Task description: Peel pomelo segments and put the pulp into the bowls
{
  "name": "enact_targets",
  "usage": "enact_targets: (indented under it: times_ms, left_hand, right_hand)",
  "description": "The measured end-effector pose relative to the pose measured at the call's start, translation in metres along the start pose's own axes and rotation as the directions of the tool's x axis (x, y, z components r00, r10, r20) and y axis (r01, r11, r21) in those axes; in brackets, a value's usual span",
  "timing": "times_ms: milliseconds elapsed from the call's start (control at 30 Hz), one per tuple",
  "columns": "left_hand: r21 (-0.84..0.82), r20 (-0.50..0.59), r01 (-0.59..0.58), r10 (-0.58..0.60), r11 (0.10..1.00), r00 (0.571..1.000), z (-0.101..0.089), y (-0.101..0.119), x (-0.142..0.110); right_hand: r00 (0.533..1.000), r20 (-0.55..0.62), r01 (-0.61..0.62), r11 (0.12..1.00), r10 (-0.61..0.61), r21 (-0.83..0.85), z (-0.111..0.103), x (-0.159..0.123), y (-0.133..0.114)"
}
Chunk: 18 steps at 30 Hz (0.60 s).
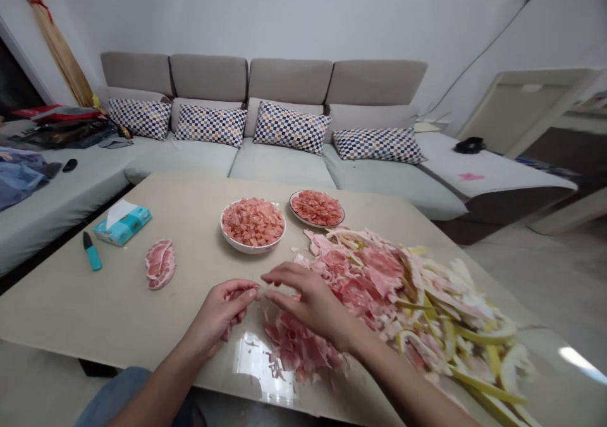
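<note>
Four checkered pillows (pixel 291 127) lean along the grey sofa (pixel 290 80). A blue tissue pack (pixel 124 226) rests on the bench (pixel 190 215), and a tan curtain (pixel 64 50) hangs at left, tied with a red band (pixel 42 7)

Blue trouser leg (pixel 115 394), bare forearms (pixel 177 365)

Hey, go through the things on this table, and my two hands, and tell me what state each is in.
Left hand: thumb and forefinger together; any held bit unclear
Right hand: open, thumb and forefinger apart
Bowl: heaped full
Plate: heaped
Tissue pack: open, tissue sticking out
Knife: lying flat
Pink segment: lying separate
Pink scraps: torn, heaped
Yellow-green peels: strips, loosely piled
</note>
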<state>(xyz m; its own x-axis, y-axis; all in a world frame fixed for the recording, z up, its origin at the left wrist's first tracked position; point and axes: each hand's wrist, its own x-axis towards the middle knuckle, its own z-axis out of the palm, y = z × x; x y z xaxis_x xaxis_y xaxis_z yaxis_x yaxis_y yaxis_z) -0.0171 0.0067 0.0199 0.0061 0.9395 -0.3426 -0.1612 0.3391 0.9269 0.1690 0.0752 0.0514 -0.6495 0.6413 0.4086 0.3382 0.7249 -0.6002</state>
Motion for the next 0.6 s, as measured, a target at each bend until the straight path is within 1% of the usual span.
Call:
enact_targets:
  times_ms: [67, 167, 267, 400, 500, 600]
  left_hand:
    - [0.052, 0.025, 0.023, -0.024, 0.998, 0.999, 0.005, 0.001, -0.005]
    - [0.126, 0.065, 0.01, -0.019, 0.992, 0.998, 0.012, 0.001, -0.011]
    - [0.157, 0.104, -0.014, -0.002, 0.988, 0.995, 0.016, 0.0, -0.013]
    - [0.116, 0.151, -0.047, 0.029, 0.992, 0.988, 0.018, -0.005, -0.011]
    - [0.101, 0.152, -0.079, 0.063, 0.992, 0.986, 0.019, -0.009, -0.008]
    - [0.143, 0.159, -0.115, 0.092, 0.983, 0.983, 0.019, -0.012, -0.006]
  right_hand:
    - [0.999, -0.05, 0.002, 1.0, -0.002, -0.015, 0.006, -0.023, -0.007]
    - [0.994, -0.103, 0.026, 0.996, -0.035, -0.086, 0.013, -0.04, -0.01]
    - [0.991, -0.103, 0.062, 0.982, -0.081, -0.179, 0.014, -0.046, -0.01]
    - [0.994, -0.074, 0.063, 0.965, -0.085, -0.256, 0.011, -0.047, -0.013]
    - [0.994, -0.07, 0.066, 0.961, -0.088, -0.269, 0.012, -0.048, -0.015]
    - [0.99, -0.064, 0.097, 0.94, -0.125, -0.327, 0.015, -0.049, -0.016]
